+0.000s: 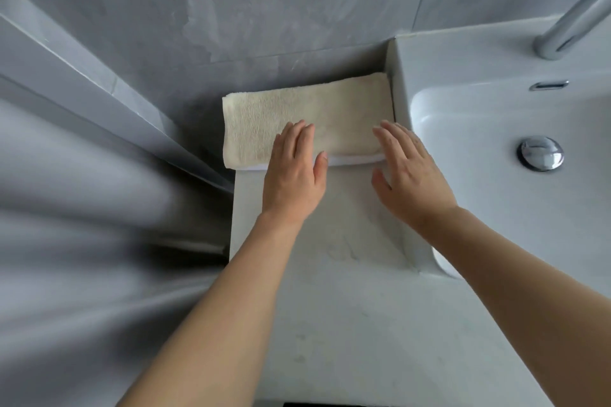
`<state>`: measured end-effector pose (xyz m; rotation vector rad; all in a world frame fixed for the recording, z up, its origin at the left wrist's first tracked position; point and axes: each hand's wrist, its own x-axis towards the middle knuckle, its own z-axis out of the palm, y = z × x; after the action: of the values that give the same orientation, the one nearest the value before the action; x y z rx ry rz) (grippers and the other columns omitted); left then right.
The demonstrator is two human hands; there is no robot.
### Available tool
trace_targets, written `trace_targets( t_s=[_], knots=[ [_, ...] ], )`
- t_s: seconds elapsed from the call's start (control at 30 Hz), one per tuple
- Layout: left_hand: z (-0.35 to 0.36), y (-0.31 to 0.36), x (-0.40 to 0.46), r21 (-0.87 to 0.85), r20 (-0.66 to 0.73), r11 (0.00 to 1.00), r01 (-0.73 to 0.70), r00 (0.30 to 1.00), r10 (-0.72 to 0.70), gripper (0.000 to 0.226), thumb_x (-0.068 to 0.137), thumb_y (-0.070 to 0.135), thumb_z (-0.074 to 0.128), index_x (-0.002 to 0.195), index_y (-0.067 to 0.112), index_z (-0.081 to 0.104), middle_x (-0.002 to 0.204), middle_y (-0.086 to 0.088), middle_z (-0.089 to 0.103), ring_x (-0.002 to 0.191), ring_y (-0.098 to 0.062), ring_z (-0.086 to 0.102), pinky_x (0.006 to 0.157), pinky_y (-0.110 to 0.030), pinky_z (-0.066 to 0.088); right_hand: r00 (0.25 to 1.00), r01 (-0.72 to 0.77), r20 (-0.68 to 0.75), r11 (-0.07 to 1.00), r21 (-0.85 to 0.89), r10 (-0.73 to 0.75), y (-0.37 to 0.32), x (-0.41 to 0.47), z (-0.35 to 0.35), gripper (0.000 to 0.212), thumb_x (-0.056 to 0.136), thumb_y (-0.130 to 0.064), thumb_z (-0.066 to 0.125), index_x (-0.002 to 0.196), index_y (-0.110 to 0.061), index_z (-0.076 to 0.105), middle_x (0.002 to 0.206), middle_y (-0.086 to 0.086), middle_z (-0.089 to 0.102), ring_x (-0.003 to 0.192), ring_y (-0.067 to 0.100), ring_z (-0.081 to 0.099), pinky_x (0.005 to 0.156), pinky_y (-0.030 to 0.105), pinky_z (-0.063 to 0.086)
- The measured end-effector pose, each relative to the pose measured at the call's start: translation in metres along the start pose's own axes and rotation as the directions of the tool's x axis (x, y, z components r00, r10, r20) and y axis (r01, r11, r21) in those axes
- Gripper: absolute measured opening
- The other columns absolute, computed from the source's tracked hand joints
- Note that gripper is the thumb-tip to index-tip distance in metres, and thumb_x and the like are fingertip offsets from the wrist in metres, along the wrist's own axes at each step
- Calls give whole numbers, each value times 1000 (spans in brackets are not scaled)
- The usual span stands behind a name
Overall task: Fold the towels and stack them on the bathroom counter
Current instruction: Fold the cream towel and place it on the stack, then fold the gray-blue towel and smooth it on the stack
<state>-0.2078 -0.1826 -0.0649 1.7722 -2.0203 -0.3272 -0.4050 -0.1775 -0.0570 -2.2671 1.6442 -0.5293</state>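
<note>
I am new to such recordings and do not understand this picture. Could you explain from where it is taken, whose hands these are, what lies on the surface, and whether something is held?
There is no machine here. A person wears a camera on the head, looking down at their own bare arms. The left hand lies flat, fingers straight, on a folded cream terry towel; a thin white layer shows under it. The right hand is open at the towel's right end; whether it touches is unclear. Neither hand grips anything. The towel rests on the pale stone counter, beside the white ceramic sink.
</note>
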Motion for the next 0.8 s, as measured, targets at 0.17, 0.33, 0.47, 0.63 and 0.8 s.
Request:
trace_targets(
  t_s=[0.17,0.33,0.47,0.63,0.8],
  knots=[
    [-1,54,-36,-73,-64,997,-24,998,19,44,101,15,54,139,-7,49,145,-22,49,139,-37,43,115,-49,36,999,-9,-35,1000,14,10,10,-50,-27,56,88,-6,59,141,4,43,148,20,41,138,37,37,116,47,27],
    [9,97,-54,-116,-77,992,-56,996,48,44,101,14,54,140,-5,49,147,-21,48,139,-35,43,115,-46,37,993,-66,-94,998,17,68,26,-84,-49,54,90,-6,59,140,4,43,148,21,41,137,38,38,116,49,26],
    [24,122,-57,-117,-20,988,-102,995,101,46,102,16,53,143,-4,47,149,-20,45,142,-34,39,116,-47,35,979,-148,-131,987,58,155,43,-105,-58,54,90,-7,59,141,2,43,149,18,41,138,34,37,116,48,28],
    [48,172,-72,-143,11,987,-68,997,70,46,102,16,53,143,-3,47,151,-18,44,144,-33,36,118,-45,32,962,-216,-158,974,72,224,84,-140,-84,52,91,-9,59,140,0,45,149,16,41,138,33,37,116,45,27],
    [84,249,-76,-143,38,989,-40,998,46,46,102,16,54,143,-3,47,151,-18,43,144,-35,36,118,-47,29,956,-223,-175,971,84,235,149,-176,-126,49,88,-5,60,135,4,49,145,19,45,135,36,41,113,49,30]
  ],
)
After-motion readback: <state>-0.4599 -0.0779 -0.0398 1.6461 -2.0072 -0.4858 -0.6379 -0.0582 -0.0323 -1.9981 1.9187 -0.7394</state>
